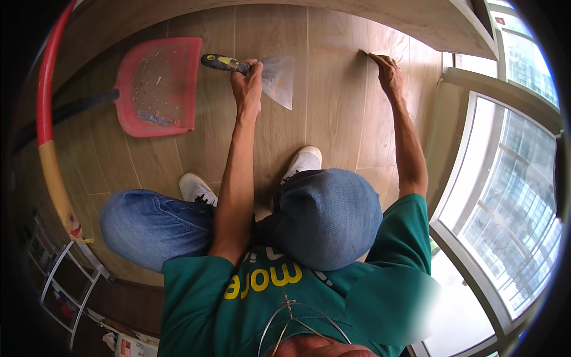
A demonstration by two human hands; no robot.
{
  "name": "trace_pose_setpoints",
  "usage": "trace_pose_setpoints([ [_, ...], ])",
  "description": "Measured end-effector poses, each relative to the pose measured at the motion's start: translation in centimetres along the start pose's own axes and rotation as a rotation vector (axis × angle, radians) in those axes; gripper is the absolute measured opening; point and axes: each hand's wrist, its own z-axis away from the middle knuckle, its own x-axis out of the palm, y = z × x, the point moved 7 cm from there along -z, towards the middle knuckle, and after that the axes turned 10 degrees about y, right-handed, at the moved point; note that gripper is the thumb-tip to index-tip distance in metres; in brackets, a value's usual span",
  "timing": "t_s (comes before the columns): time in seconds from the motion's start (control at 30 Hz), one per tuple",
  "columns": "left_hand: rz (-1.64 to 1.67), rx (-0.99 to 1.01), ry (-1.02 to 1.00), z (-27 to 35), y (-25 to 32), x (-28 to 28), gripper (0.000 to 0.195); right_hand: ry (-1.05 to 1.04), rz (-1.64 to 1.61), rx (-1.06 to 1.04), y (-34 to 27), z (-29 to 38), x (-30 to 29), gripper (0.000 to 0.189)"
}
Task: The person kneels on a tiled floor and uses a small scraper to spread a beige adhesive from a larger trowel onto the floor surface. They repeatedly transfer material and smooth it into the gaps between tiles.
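Note:
My left hand (248,85) grips a wide putty knife (277,80) near the neck of its black and yellow handle. Its broad metal blade points to the right, above the wood-look plank floor (332,116). Out to the right, my right hand (391,76) pinches a small, thin, pale piece (365,51) between its fingertips, close to the floor; what it is made of cannot be made out. A red dustpan (196,85) lies left of the putty knife, with pale chips and dust in it and its dark handle running off to the left.
A long panel (401,20) curves across the top. Framed glass panes (508,196) line the right side. At left a red and wooden pole (50,165) stands near a metal frame (73,292) like a ladder. My knees (328,218) and white shoes (308,158) are below my hands.

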Motion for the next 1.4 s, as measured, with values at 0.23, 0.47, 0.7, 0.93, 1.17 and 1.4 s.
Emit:
trace_pose_setpoints([
  [0.23, -0.004, -0.030, -0.068, 1.0, -0.5, 0.8, 0.024, 0.003, 0.055, -0.004, -0.1, 2.9, -0.3, 0.037],
  [0.47, -0.002, -0.049, -0.094, 1.9, -0.1, 1.3, 0.022, 0.041, 0.007, 0.118, 0.1, 0.0, -1.1, 0.034],
  [0.7, 0.003, -0.023, -0.075, 1.7, -0.2, 0.5, 0.024, -0.055, -0.020, -0.039, -2.6, 0.1, 0.0, 0.033],
  [0.93, 0.053, -0.012, -0.073, 2.3, -0.1, 0.6, 0.020, -0.005, -0.033, 0.023, -3.0, -0.8, -0.3, 0.033],
  [1.17, 0.039, -0.026, -0.043, 2.2, 0.0, 0.4, 0.018, -0.091, -0.077, 0.013, -3.9, 1.0, 0.2, 0.034],
  [1.4, 0.386, -0.416, 0.182, 3.0, -5.1, 0.6, 0.017, -0.001, -0.785, 0.230, -16.3, 3.7, -4.8, 0.037],
])
